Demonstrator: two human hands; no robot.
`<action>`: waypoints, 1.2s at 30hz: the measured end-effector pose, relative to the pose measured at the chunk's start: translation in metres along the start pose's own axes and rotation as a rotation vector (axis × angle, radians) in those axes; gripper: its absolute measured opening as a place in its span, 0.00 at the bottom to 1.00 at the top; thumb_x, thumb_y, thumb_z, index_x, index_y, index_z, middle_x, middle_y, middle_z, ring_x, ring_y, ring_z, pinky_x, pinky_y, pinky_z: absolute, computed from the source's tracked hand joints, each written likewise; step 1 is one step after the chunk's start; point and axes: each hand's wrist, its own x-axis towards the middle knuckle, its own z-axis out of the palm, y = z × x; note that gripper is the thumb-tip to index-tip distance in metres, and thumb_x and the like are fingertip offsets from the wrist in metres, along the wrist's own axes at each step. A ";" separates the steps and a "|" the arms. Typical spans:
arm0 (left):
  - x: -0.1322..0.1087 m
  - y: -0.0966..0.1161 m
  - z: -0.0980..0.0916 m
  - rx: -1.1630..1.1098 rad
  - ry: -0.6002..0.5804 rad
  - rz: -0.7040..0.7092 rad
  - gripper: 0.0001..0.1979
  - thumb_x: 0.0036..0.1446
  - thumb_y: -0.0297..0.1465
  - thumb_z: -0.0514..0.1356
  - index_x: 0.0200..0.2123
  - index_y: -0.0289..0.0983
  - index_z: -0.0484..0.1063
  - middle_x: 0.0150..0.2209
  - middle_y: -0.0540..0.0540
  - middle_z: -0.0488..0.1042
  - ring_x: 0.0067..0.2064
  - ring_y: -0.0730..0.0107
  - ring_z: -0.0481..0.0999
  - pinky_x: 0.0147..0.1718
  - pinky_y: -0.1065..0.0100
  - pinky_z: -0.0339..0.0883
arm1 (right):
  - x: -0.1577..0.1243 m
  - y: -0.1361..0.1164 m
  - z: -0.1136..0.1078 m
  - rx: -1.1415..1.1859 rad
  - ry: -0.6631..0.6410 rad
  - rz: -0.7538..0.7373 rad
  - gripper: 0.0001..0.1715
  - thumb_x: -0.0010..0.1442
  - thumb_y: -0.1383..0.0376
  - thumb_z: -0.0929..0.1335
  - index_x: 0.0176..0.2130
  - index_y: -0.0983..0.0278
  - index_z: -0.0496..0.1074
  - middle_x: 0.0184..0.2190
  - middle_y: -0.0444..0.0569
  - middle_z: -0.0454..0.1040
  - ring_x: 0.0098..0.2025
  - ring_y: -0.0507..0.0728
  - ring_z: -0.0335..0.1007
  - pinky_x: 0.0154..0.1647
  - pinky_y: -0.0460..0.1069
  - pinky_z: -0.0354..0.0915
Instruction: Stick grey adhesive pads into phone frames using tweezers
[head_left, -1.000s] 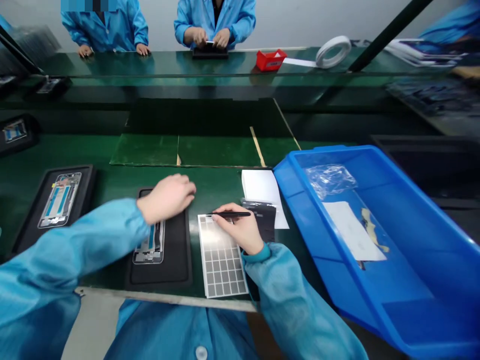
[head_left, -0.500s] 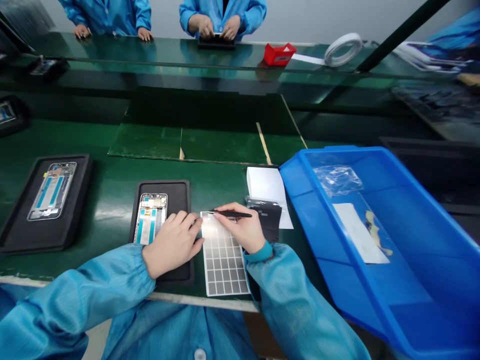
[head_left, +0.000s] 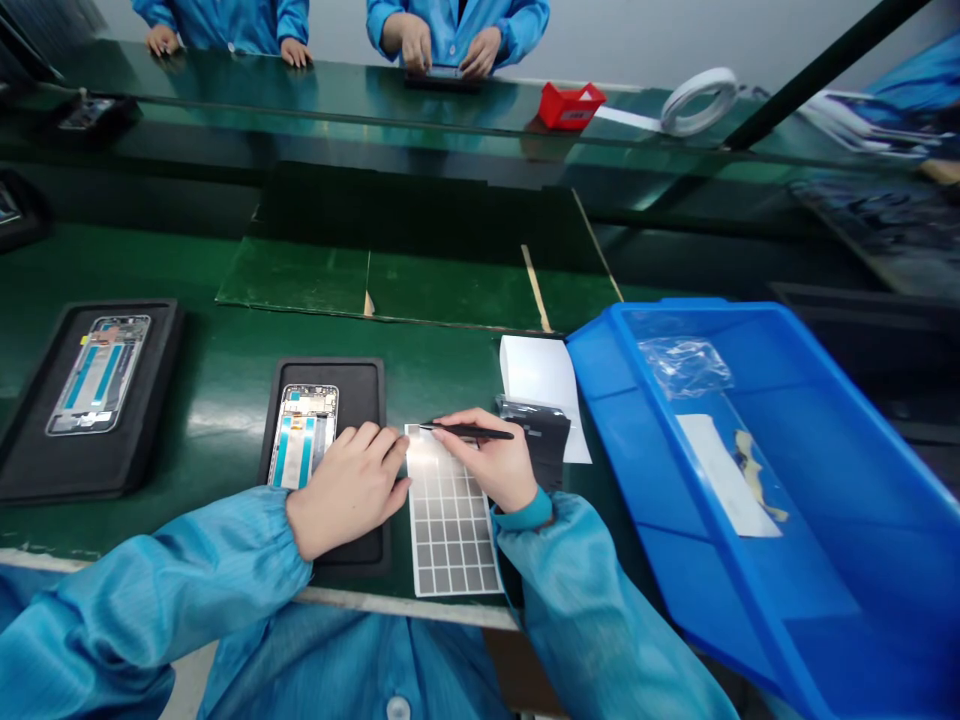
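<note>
The right grip (head_left: pixel 487 462) was closed in a pen-like pinch on black tweezers (head_left: pixel 469 431), their tips lying over the top edge of a gridded sheet of grey pads (head_left: pixel 454 530) on the green tabletop (head_left: pixel 217 350). The left grip (head_left: pixel 349 490) was loosely curled and held nothing. It lay across the lower end of a phone frame (head_left: pixel 303 440) in a black tray (head_left: pixel 326 372), with its fingertips at the sheet's left edge, apparently steadying it. The sheet lay just beside the tray, seemingly so that both stayed within easy reach. Just right of the sheet, dark film (head_left: pixel 534 440) rested on white paper (head_left: pixel 536 372), near a blue plastic bin (head_left: pixel 622 400). A second frame (head_left: pixel 97 375) sat in another black tray (head_left: pixel 30 470) further left.
</note>
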 end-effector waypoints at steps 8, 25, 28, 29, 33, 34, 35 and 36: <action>0.000 0.001 -0.001 0.009 0.003 0.003 0.21 0.66 0.36 0.53 0.57 0.31 0.67 0.49 0.39 0.70 0.46 0.55 0.66 0.40 0.55 0.61 | 0.000 -0.003 0.001 -0.001 0.015 0.005 0.08 0.53 0.60 0.76 0.33 0.61 0.79 0.32 0.48 0.82 0.36 0.60 0.79 0.41 0.54 0.76; 0.001 -0.005 0.001 -0.128 0.063 -0.013 0.18 0.63 0.35 0.57 0.52 0.31 0.72 0.47 0.37 0.72 0.47 0.53 0.68 0.44 0.55 0.65 | 0.002 -0.004 -0.012 0.130 0.050 0.072 0.13 0.49 0.57 0.78 0.31 0.62 0.77 0.30 0.49 0.81 0.34 0.60 0.79 0.40 0.55 0.76; 0.008 -0.012 -0.002 -0.404 0.116 -0.072 0.15 0.63 0.37 0.59 0.47 0.34 0.75 0.44 0.41 0.75 0.45 0.59 0.71 0.47 0.59 0.66 | 0.002 -0.011 -0.015 0.128 0.053 0.051 0.13 0.48 0.57 0.79 0.30 0.61 0.77 0.29 0.49 0.81 0.33 0.60 0.79 0.37 0.54 0.76; 0.011 -0.015 -0.004 -0.504 0.130 -0.108 0.15 0.63 0.38 0.60 0.46 0.35 0.76 0.43 0.43 0.76 0.44 0.61 0.72 0.47 0.60 0.66 | 0.001 -0.015 -0.015 0.121 0.045 0.042 0.13 0.48 0.57 0.79 0.30 0.61 0.77 0.29 0.49 0.81 0.32 0.60 0.79 0.36 0.54 0.75; 0.019 -0.022 -0.016 -0.766 0.159 -0.214 0.09 0.58 0.36 0.64 0.39 0.39 0.79 0.36 0.47 0.75 0.40 0.66 0.73 0.40 0.65 0.66 | -0.002 -0.034 -0.014 0.090 0.016 -0.002 0.13 0.49 0.57 0.78 0.29 0.61 0.78 0.27 0.49 0.80 0.31 0.59 0.78 0.35 0.54 0.75; 0.019 -0.023 -0.020 -0.798 0.163 -0.215 0.06 0.58 0.34 0.64 0.37 0.39 0.79 0.34 0.48 0.75 0.39 0.67 0.73 0.38 0.66 0.65 | -0.004 -0.038 -0.013 0.088 0.005 -0.014 0.12 0.49 0.57 0.78 0.29 0.61 0.78 0.27 0.49 0.80 0.31 0.59 0.78 0.35 0.54 0.75; 0.018 -0.024 -0.022 -0.820 0.167 -0.211 0.04 0.57 0.31 0.64 0.35 0.39 0.79 0.33 0.48 0.75 0.38 0.68 0.73 0.37 0.67 0.64 | -0.005 -0.042 -0.012 0.087 -0.005 -0.022 0.12 0.49 0.57 0.78 0.29 0.61 0.78 0.27 0.49 0.81 0.31 0.59 0.78 0.35 0.53 0.74; 0.017 -0.024 -0.025 -0.835 0.173 -0.206 0.03 0.57 0.29 0.64 0.33 0.38 0.79 0.32 0.49 0.75 0.37 0.69 0.73 0.37 0.68 0.64 | -0.006 -0.045 -0.011 0.089 -0.010 -0.027 0.12 0.49 0.58 0.78 0.29 0.61 0.78 0.28 0.49 0.81 0.31 0.59 0.78 0.35 0.53 0.74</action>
